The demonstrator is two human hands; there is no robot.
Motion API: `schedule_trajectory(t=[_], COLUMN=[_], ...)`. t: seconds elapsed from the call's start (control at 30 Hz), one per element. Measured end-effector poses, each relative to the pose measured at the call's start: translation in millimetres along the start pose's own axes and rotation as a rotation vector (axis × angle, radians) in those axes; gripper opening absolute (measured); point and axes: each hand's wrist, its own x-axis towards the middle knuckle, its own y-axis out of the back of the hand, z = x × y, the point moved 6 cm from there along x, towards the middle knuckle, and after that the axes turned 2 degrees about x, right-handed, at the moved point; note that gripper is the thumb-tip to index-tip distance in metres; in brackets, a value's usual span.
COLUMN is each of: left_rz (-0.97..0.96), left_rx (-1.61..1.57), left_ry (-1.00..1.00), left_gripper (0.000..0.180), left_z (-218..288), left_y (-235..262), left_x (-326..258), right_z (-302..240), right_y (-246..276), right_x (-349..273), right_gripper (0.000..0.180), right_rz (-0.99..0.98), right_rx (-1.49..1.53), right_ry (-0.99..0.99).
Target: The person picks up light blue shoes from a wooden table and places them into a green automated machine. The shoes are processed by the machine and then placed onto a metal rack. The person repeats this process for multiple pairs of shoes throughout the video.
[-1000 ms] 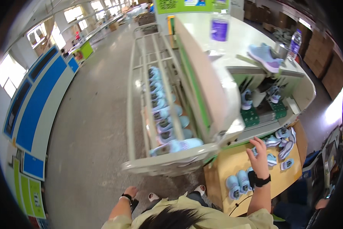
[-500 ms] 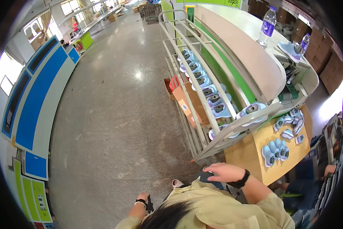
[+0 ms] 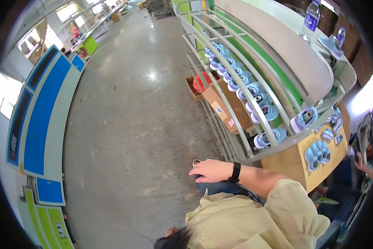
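My right hand, a black band on its wrist, hangs in front of my body over my dark trouser leg. Its fingers are loosely bent and apart, with nothing seen in them. Only a sliver of my left hand shows at the lower edge; dark hair and my beige shirt hide the rest. Ahead and to the right of my right hand stands a grey metal rack holding a row of light blue and lilac shoes. One shoe sits at the rack's near upper end, another lower down.
A wooden table at right bears several shoes. Behind it another person's hand shows. A cardboard box lies within the rack. Water bottles stand on the white machine. Blue-and-white panels line the left side of the grey floor.
The rack and table have shifted right in view as I move and turn. My right hand has swung left and lower across my body. My left hand has mostly gone out of sight.
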Motion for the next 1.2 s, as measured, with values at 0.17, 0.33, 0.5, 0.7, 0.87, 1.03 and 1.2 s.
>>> schedule_trajectory(t=[0.17,0.33,0.5,0.7,0.87,1.03,1.2], left_rz=[-0.057,-0.055,0.118,-0.009,-0.211,-0.173,0.102], left_rx=[0.305,0.466,0.587,-0.129,0.772,1.607,0.841], left_ry=[-0.101,-0.24,-1.049,-0.157,-0.433,-0.861,-0.357], left_gripper=[0.024,0.023,0.022,0.034,0.039,0.044,0.039], left_z=[74.7,178.5,311.5,401.9,474.0,589.8,726.2], left_y=[44.9,121.2,208.8,235.5,230.2,267.2,312.2], left_x=[46.6,112.2,155.6,254.8,302.4,367.2,442.6], right_z=[45.3,95.2,134.3,161.6,179.8,180.8,180.9], right_y=[6.2,52.8,107.0,120.2,124.2,123.6,131.5], right_x=[54.5,104.1,151.6,142.4,113.6,106.2,135.9], right_gripper=[0.039,0.041,0.04,0.04,0.039,0.038,0.045], right_rz=[0.05,0.074,0.17,0.343,0.548,0.729,0.713], right_rx=[0.019,0.059,0.047,0.155,0.131,0.186,0.246], right_ry=[-0.019,-0.153,-0.245,-0.367,-0.598,-0.806,-0.945])
